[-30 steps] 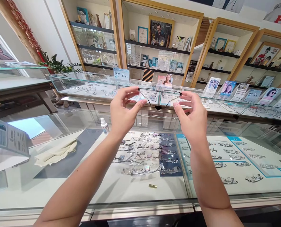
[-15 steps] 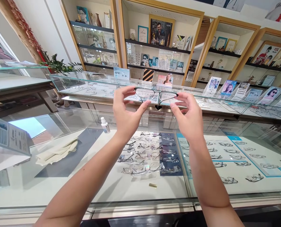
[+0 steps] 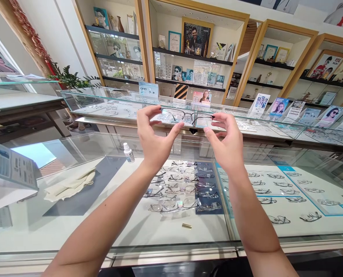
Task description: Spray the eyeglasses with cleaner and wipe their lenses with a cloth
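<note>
A pair of eyeglasses (image 3: 188,114) with a dark upper rim and clear lenses is held up in the air above the glass counter. At its left end, my left hand (image 3: 154,132) grips the frame, thumb apart below the lens. The right end is in the fingers of my right hand (image 3: 226,138). Below on the counter, to the left of my left hand, a small white bottle (image 3: 128,153) stands upright. A pale yellow cloth (image 3: 70,185) lies crumpled on a dark grey mat (image 3: 73,204).
Rows of eyeglass frames (image 3: 180,188) show in the glass display counter (image 3: 125,231) under my arms. A small gold-coloured piece (image 3: 187,226) lies near the front. A printed stand (image 3: 10,169) is at the left. A second glass case (image 3: 102,100) runs across behind, before tall shelves (image 3: 188,54).
The eyeglasses have tilted, so their lenses look flatter. My right hand has shifted slightly left, and my left hand has barely moved.
</note>
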A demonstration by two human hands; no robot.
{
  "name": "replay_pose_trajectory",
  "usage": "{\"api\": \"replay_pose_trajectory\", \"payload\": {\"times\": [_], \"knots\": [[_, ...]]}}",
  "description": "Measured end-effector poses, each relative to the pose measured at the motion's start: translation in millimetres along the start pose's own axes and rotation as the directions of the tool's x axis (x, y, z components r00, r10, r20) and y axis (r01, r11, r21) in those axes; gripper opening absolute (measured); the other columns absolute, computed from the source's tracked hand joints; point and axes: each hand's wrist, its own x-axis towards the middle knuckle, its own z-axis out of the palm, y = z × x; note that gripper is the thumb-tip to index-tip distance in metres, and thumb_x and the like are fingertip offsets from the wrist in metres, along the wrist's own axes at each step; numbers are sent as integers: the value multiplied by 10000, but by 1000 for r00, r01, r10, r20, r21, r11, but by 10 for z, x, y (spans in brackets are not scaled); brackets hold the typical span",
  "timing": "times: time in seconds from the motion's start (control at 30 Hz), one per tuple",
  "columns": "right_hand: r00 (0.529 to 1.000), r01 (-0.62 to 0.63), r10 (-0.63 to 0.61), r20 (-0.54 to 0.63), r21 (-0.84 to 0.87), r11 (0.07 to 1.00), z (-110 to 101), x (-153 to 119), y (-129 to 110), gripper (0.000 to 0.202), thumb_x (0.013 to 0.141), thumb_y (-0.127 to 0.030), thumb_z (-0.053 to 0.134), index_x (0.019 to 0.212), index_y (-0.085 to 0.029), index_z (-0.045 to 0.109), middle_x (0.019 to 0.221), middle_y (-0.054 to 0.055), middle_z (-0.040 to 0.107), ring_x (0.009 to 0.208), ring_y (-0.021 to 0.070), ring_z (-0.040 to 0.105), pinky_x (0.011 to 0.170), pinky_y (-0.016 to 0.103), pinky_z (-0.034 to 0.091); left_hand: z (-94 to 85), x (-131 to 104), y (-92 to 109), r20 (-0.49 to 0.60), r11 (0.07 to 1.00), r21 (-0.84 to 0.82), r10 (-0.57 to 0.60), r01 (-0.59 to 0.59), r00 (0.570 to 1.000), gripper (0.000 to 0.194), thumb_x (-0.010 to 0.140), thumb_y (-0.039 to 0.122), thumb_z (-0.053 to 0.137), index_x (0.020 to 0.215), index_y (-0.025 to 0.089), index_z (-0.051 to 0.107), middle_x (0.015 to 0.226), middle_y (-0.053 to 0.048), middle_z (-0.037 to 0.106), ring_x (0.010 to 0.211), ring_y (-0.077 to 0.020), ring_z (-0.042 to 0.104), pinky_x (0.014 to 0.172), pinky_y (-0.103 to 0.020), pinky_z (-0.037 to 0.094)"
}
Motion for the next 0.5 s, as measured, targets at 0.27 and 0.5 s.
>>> {"api": "replay_pose_trajectory", "payload": {"times": [0.27, 0.5], "knots": [[998, 44, -40, -55, 74, 996, -11, 4, -27, 228, 1067, -356, 523, 1218, -289, 679, 1338, 70, 754, 1245, 237, 716, 980, 418, 599, 82, 0, -256, -72, 989, -116, 82, -90, 994, 680, 829, 601, 894, 1345, 311, 560, 1387, -121, 609, 1303, -298, 658, 1003, -464, 589], [999, -32, 35, -19, 169, 985, 2, 94, 120, 245, 1063, -426, 547, 1175, -271, 701, 1309, 78, 759, 1190, 229, 725, 916, 392, 623, 58, -68, -144, -116, 995, 47, 93, -88, 989, 725, 805, 676, 871, 1346, 310, 555, 1369, -125, 604, 1299, -332, 626, 970, -487, 579]]}}
